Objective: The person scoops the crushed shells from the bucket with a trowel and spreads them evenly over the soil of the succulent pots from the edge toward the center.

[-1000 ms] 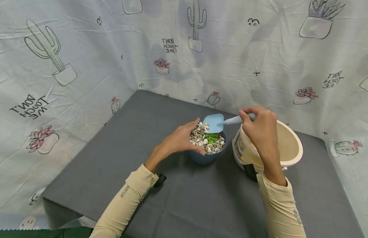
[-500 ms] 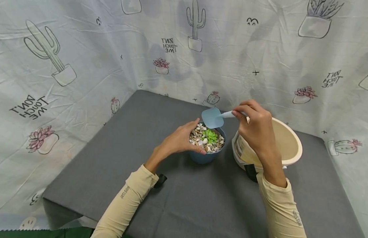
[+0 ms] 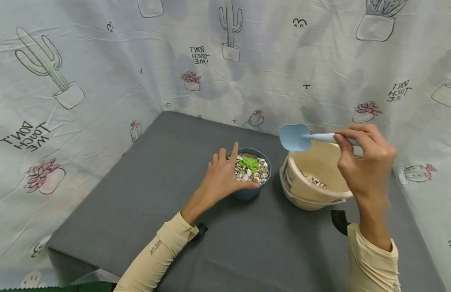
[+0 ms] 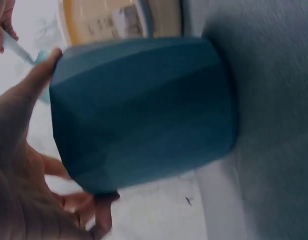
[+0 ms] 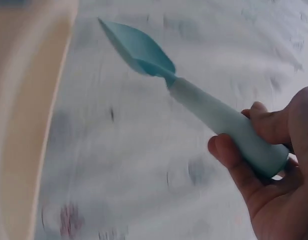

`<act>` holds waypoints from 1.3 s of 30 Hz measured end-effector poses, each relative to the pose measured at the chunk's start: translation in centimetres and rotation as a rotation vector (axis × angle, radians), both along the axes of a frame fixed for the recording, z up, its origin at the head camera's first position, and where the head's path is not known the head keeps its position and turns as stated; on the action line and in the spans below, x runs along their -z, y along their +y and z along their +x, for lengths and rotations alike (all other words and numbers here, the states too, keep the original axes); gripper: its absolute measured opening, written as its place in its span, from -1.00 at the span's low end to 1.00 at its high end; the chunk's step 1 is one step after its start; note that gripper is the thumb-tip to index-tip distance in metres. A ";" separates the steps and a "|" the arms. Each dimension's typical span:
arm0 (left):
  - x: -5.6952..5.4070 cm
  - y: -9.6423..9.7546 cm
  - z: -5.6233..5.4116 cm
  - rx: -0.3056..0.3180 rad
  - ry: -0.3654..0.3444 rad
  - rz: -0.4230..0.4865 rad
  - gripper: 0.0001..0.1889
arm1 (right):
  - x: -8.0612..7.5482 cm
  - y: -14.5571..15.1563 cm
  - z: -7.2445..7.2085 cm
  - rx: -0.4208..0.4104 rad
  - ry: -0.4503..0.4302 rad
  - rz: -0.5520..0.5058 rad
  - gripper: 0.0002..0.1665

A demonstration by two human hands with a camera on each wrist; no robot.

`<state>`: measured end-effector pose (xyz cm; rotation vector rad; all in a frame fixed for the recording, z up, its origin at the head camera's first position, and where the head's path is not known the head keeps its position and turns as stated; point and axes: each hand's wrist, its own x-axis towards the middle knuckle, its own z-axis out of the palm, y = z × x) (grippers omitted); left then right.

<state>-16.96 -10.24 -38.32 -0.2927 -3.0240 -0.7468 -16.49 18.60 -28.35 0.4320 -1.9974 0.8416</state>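
In the head view a blue flower pot [image 3: 246, 194] stands upright on the grey-covered table, holding pebbles and a small green succulent [image 3: 249, 164]. My left hand [image 3: 222, 174] spans its rim, thumb at the front and fingers spread round the far left side; the left wrist view shows the pot [image 4: 144, 115] between thumb and fingers. My right hand [image 3: 368, 158] grips the handle of a light-blue toy-like shovel [image 3: 295, 137], raised above the beige bucket's far left side. No pebbles are visible on the blade. The right wrist view shows the shovel [image 5: 209, 107] held between thumb and curled fingers.
The beige bucket [image 3: 295, 182] stands right of the pot, with some pebbles [image 3: 318, 183] inside. A grey cloth [image 3: 152, 178] covers the table. Behind and beside it hangs a cactus-print curtain [image 3: 276, 61].
My right hand has carried the shovel up and right, away from the pot to the bucket. The pebbles on its blade are gone. My left hand's fingers have spread at the rim.
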 end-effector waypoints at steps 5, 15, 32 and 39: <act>-0.4 1.0 0.4 -0.070 0.045 -0.119 0.44 | 0.2 4.3 0.4 0.115 -0.112 0.134 -0.88; -2.1 5.0 -0.8 0.259 0.178 -0.030 -0.03 | 5.4 5.3 -1.6 0.143 -0.244 0.469 -0.97; -1.4 9.6 -1.6 0.459 0.207 0.161 -0.40 | 7.6 4.2 -4.1 0.237 -0.484 0.217 -0.80; -1.1 9.7 -1.6 0.465 0.200 0.178 -0.38 | 6.4 6.0 -3.2 0.336 -0.712 -0.003 -0.67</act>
